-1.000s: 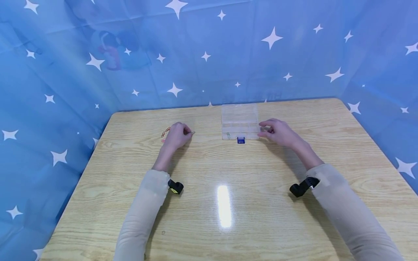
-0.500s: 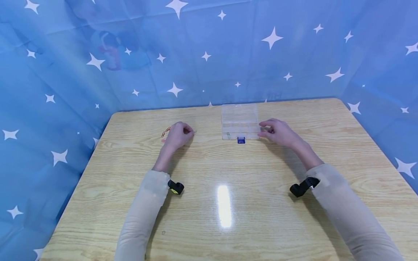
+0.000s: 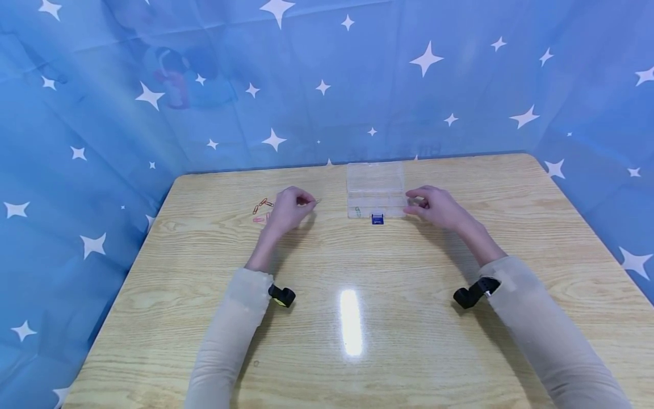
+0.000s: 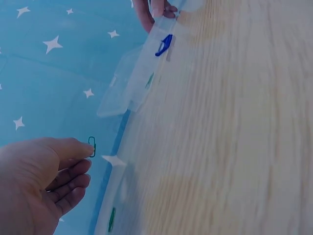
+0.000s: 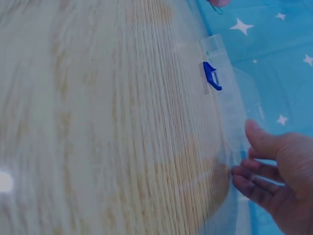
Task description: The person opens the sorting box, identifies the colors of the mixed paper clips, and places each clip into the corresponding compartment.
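Thumb and fingertips of my left hand [image 3: 291, 207] pinch a green paperclip [image 4: 92, 147], which sticks up past the fingertips in the left wrist view. To its right stands a clear plastic box [image 3: 365, 199], its lid [image 3: 375, 176] swung back. A green paperclip [image 3: 357, 212] lies in the box's front left compartment, and a blue latch [image 3: 377, 219] juts from the front edge. My right hand [image 3: 434, 205] is at the box's right end, thumb and fingers spread apart, fingertips right at its side.
Red paperclips [image 3: 263, 201] and pink paperclips [image 3: 259, 220] lie on the wooden table [image 3: 409, 318] left of my left hand. Another green paperclip [image 4: 112, 219] lies on the table below that hand. A blue star-patterned cloth [image 3: 306, 113] hangs behind the table.
My left hand has moved right and a little away from me with the green paperclip, uncovering more red and pink paperclips. The right hand and the box stay in place.
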